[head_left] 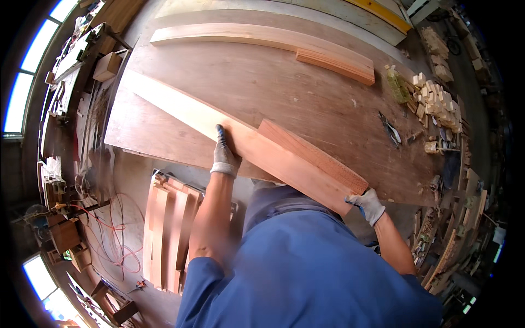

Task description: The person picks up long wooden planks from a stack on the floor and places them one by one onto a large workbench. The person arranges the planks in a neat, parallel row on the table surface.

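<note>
Long pale board (249,141) slants across the near side of the desk (246,71), from the far left down to the near right, in front of your body. Your gloved left hand (225,156) grips it around the middle, at the near edge: the thumb lies against the upper face, while the other fingers are hidden under the wood. Your gloved right hand (366,206) closes on the near right end, with blue fingertips against the corner; how the rest of those fingers wrap, you cannot tell from this view. Just beyond the board, along the right half of its far edge, lies a shorter reddish board (314,157), its right end close to your right hand. On the far side of the desk you have another long board (262,36), with a short reddish strip (333,65) along its near side toward the right. Farther right sit a heap of small pale blocks (437,104), a greenish bundle (398,85) touching or just beside it, a plier-like tool (391,131) and a small container (432,147). To your left, below the desk's near edge, several boards are stacked (172,229), and left of them a reddish hose (119,246) loops over the floor (109,268).
</note>
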{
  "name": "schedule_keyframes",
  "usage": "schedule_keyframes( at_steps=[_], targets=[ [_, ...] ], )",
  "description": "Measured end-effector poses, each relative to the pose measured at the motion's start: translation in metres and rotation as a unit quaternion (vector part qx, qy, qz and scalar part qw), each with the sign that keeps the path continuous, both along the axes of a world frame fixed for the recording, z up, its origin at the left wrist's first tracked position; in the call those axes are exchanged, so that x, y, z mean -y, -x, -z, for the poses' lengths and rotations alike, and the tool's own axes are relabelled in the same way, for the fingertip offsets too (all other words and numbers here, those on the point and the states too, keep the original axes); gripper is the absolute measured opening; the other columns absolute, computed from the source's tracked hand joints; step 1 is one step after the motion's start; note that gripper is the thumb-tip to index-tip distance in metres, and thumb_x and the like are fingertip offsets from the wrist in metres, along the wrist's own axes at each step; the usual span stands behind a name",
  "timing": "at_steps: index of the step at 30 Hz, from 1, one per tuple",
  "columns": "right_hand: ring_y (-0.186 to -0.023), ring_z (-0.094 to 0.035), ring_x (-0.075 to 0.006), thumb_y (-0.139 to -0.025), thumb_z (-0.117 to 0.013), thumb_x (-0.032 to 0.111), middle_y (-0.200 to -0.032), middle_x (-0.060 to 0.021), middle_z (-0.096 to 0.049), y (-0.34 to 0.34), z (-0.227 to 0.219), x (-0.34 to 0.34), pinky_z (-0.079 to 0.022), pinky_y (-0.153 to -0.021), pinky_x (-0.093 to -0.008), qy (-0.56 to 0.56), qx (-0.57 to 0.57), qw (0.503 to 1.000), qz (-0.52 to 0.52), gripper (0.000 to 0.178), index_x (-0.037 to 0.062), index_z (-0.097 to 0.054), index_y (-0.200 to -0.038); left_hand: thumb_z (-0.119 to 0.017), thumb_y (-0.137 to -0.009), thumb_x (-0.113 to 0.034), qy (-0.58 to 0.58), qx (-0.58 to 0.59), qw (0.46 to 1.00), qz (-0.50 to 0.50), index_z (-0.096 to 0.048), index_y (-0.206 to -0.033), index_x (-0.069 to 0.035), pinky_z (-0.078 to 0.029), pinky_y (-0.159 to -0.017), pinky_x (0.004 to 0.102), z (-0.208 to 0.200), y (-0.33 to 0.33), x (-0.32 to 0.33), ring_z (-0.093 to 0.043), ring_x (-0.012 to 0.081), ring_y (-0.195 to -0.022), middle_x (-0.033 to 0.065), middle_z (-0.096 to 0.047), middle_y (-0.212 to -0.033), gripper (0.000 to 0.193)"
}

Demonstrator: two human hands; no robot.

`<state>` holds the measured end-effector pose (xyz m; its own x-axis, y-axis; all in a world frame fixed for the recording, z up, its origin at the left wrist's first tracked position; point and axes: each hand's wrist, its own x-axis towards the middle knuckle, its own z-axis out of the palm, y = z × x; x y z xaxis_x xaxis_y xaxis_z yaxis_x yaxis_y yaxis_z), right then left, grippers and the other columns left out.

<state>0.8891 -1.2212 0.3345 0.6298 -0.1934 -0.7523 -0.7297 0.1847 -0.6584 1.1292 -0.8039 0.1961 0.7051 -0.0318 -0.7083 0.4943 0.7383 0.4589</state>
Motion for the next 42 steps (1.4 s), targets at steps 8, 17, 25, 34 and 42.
schedule_keyframes(
  at_steps=[8,17,25,34,42],
  targets=[
    [-0.104,-0.072,-0.0195,-0.074,-0.092,0.002,-0.118,-0.0113,-0.074,-0.084,0.013,-0.040,-0.060,-0.097,-0.0347,0.048,0.096,0.993,-0.045,0.062,-0.0063,-0.067,-0.130,-0.086,-0.095,-0.029,-0.136,0.042,0.989,0.037,-0.067,-0.136,-0.001,-0.058,-0.097,0.0366,-0.020,0.008,0.056,-0.069,0.0187,-0.114,0.0058,-0.073,-0.127,0.053],
    [-0.097,-0.072,-0.0162,-0.075,-0.093,0.004,-0.111,-0.0064,-0.075,-0.140,0.046,-0.062,-0.060,-0.090,-0.0318,0.006,0.085,0.994,-0.073,0.053,-0.0028,-0.071,-0.123,-0.097,-0.081,-0.018,-0.271,0.060,0.960,-0.019,-0.057,-0.137,0.004,-0.058,-0.099,0.0345,-0.045,0.022,0.109,-0.071,0.0216,-0.109,0.0122,-0.073,-0.123,0.072],
    [-0.098,-0.073,-0.0169,-0.075,-0.094,0.004,-0.112,-0.0073,-0.076,-0.150,0.059,-0.062,-0.061,-0.090,-0.0318,-0.046,0.064,0.995,-0.069,0.055,-0.0030,-0.072,-0.124,-0.076,-0.104,-0.032,-0.381,0.060,0.923,0.010,-0.063,-0.135,0.000,-0.059,-0.086,0.0317,-0.018,0.025,0.095,-0.071,0.0173,-0.102,0.0093,-0.074,-0.119,0.046],
    [-0.099,-0.073,-0.0176,-0.073,-0.094,0.003,-0.116,-0.0090,-0.076,-0.159,0.057,-0.059,-0.062,-0.090,-0.0332,0.047,0.107,0.989,-0.087,0.059,-0.0040,-0.070,-0.127,-0.086,-0.096,-0.035,-0.216,0.013,0.976,0.040,-0.065,-0.130,-0.001,-0.058,-0.076,0.0315,-0.036,0.018,0.100,-0.068,0.0158,-0.089,0.0079,-0.075,-0.110,0.052],
    [-0.100,-0.072,-0.0185,-0.073,-0.094,0.005,-0.115,-0.0095,-0.075,-0.188,0.057,-0.069,-0.061,-0.089,-0.0339,0.113,0.176,0.974,-0.091,0.058,-0.0027,-0.068,-0.124,-0.065,-0.110,-0.035,-0.068,0.019,0.996,0.054,-0.062,-0.109,-0.011,-0.052,-0.055,0.0287,-0.007,0.011,0.081,-0.059,0.0113,-0.069,-0.0019,-0.057,-0.084,0.023]
  ],
)
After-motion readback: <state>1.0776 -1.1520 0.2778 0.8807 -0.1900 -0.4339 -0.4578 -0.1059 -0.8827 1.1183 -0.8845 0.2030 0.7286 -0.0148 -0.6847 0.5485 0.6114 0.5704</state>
